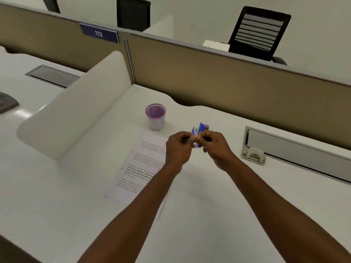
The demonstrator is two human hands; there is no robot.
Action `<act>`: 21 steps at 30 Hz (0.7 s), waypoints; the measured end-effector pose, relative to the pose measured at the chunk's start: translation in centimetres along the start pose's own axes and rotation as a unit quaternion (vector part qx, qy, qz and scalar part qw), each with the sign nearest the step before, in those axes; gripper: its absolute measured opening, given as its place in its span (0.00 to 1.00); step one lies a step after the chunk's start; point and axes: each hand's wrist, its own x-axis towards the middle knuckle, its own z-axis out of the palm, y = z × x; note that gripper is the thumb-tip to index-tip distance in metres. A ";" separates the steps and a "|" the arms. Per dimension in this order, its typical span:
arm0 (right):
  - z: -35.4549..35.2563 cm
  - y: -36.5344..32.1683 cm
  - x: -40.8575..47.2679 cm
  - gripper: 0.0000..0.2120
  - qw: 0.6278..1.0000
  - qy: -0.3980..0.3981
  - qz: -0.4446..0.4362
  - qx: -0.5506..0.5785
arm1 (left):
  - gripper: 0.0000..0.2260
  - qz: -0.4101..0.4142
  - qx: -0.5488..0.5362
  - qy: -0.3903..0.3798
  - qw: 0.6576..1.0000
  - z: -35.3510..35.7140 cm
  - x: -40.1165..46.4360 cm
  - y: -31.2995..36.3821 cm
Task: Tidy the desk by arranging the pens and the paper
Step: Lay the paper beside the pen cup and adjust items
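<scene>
A small bundle of pens [200, 129] with blue and purple caps sticks up between my two hands, above the white desk [218, 196]. My left hand [179, 147] and my right hand [214, 147] are both closed around the lower part of the bundle, fingertips touching. A printed sheet of paper [136, 168] lies flat on the desk under my left forearm, which hides its right side. A purple-rimmed mesh pen cup [155, 116] stands upright beyond the paper and looks empty.
A white curved divider [76, 114] rises on the left. A tan partition [228, 78] closes the back. A grey cable tray with a metal clamp [253, 153] sits at the right. Black chairs [260, 33] stand beyond the partition.
</scene>
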 end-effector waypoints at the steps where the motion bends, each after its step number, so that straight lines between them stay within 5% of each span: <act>1: 0.5 -1.2 1.3 0.07 1.000 -0.008 -0.007 0.011 | 0.04 0.005 -0.004 0.016 1.000 -0.7 1.2 0.7; 12: 8.0 -9.1 15.1 0.06 0.995 -0.059 0.030 0.073 | 0.06 -0.009 -0.005 0.115 0.993 -8.8 15.1 3.0; 21: 12.4 -6.1 20.3 0.03 0.983 0.000 -0.040 -0.181 | 0.05 -0.003 0.154 0.114 0.981 -10.7 19.4 -1.8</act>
